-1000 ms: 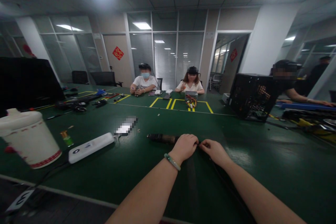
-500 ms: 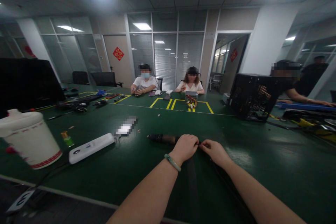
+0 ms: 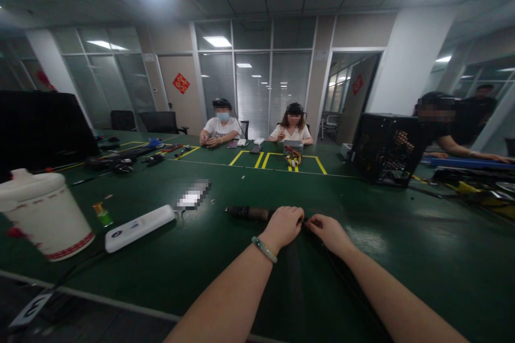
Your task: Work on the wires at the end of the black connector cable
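A dark electric screwdriver (image 3: 250, 213) lies across the green table with its narrow tip toward the left. My left hand (image 3: 285, 221) is closed over its rear end, palm down. Right beside it, my right hand (image 3: 328, 231) pinches a thin black cable close to where it meets the tool's end. The fingertips of both hands almost touch, and the exact joint between cable and tool is hidden by them. From my right hand the dark cable (image 3: 341, 273) trails toward the table's near edge, hard to see against the dark surface.
On the left stand a white lidded cup (image 3: 52, 220), a small green bottle (image 3: 103, 215) and a white power bank (image 3: 139, 229) wired to a phone (image 3: 193, 195). A black computer case (image 3: 382, 150) stands at the right. Several people sit or stand beyond.
My hands and the screwdriver have hardly moved. The person standing at the far right has shifted slightly.
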A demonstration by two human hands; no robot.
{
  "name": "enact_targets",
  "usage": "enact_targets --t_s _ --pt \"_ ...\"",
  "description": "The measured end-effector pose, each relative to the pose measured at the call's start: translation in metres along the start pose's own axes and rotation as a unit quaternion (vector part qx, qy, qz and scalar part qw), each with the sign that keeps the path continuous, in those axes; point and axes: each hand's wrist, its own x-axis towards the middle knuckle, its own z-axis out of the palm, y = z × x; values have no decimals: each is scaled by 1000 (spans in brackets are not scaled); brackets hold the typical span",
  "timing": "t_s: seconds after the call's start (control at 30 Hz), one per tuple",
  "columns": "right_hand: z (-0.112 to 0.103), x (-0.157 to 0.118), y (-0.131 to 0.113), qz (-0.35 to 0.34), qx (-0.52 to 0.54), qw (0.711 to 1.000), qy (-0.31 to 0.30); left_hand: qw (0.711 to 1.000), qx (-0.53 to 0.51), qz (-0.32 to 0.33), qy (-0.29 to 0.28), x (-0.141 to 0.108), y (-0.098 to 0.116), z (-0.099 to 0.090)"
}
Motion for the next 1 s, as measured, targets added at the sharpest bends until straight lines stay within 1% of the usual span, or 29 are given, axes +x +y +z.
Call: enact_targets --t_s 0.3,0.7,1.0 --pt "2 1 4 -14 1 1000 13 1000 12 -2 -6 1 0 1" --pt "2 0 4 -10 -4 1000 9 1000 -3 20 16 2 -6 7" --pt "4 2 9 -39 -47 995 73 1000 0 19 7 2 -5 6"
